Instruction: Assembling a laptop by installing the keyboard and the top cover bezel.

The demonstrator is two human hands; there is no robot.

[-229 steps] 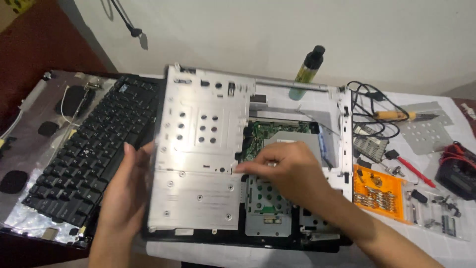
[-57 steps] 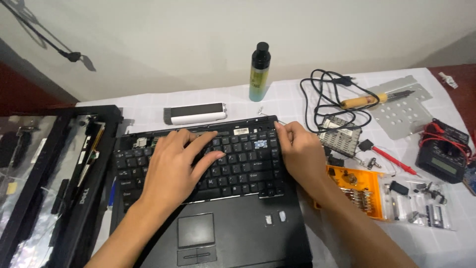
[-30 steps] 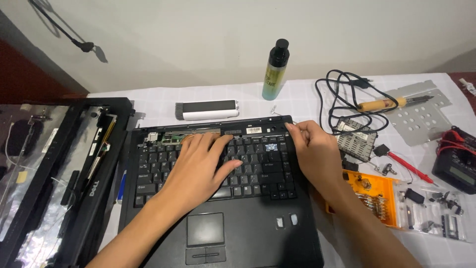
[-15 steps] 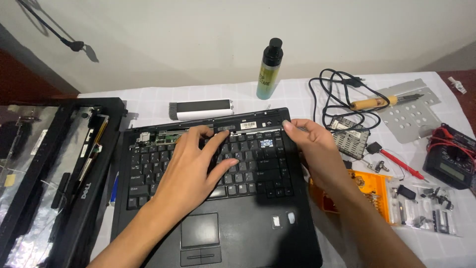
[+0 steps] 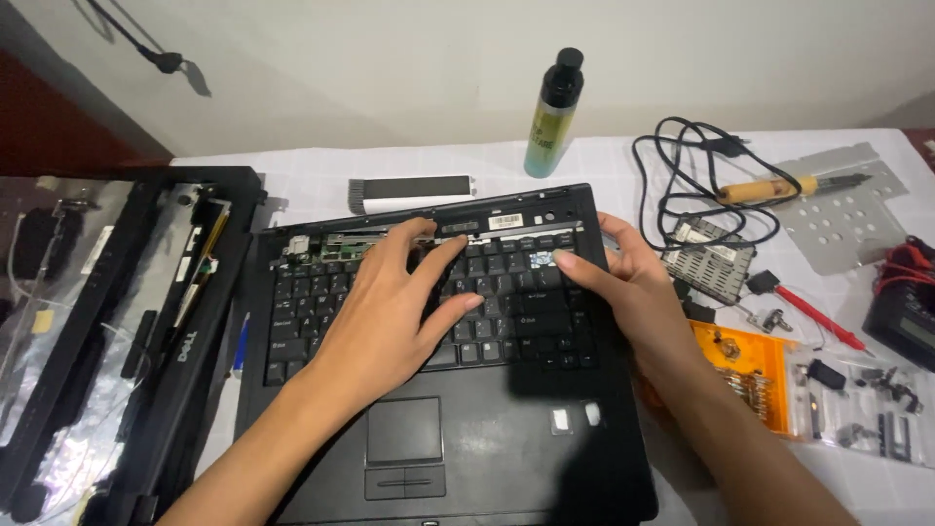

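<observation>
Left hand point(image 5: 394, 312) is lying flat, fingers spread, on the black laptop keyboard point(image 5: 429, 307), covering its middle keys. Right hand point(image 5: 623, 287) is pressing loosely curled fingertips on the keyboard's upper right corner. Beyond are lying a grey battery bar point(image 5: 409, 192) and an orange screwdriver-bit case point(image 5: 750, 375), partly hidden by the right forearm.

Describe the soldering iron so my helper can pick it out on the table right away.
Start at the black laptop base and look right and back, past the right hand. Beside the perforated metal plate lies the soldering iron: the only tool with a wooden handle, trailing a looped black cord.
</observation>
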